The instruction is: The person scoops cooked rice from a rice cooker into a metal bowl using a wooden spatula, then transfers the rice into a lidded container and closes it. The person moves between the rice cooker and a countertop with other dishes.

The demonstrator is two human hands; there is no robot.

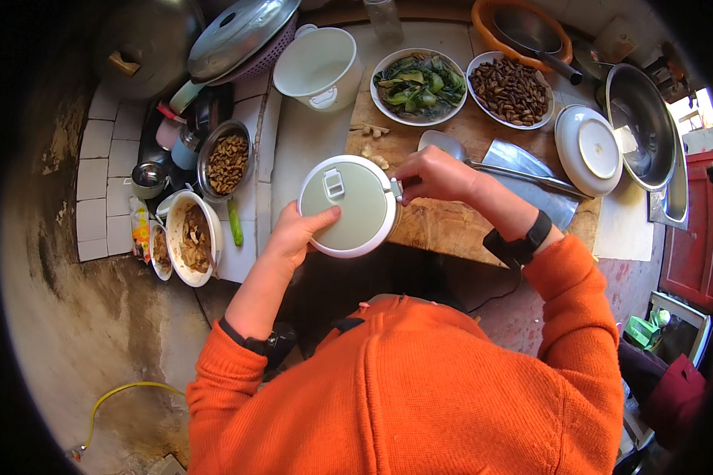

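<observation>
A round food container with a pale green lid and white rim (359,217) is held up in front of me, just off the near edge of the wooden cutting board (445,228). My left hand (300,231) grips its left side, the thumb lying across the lid. On the other side, the fingers of my right hand (437,172) pinch the small clip (396,189) at the lid's rim. A white vent piece (333,183) sits on the lid. Behind my right hand, a metal spatula (526,175) lies across the broad blade of a cleaver (511,157).
Bowls of cooked greens (420,88) and brown pupae (509,91) stand at the back of the board. A pale pot (318,68) is behind the container. An upturned white bowl (589,149) rests at right. Leftwards are walnut kernels (227,165) in a metal bowl and a green chili (234,222).
</observation>
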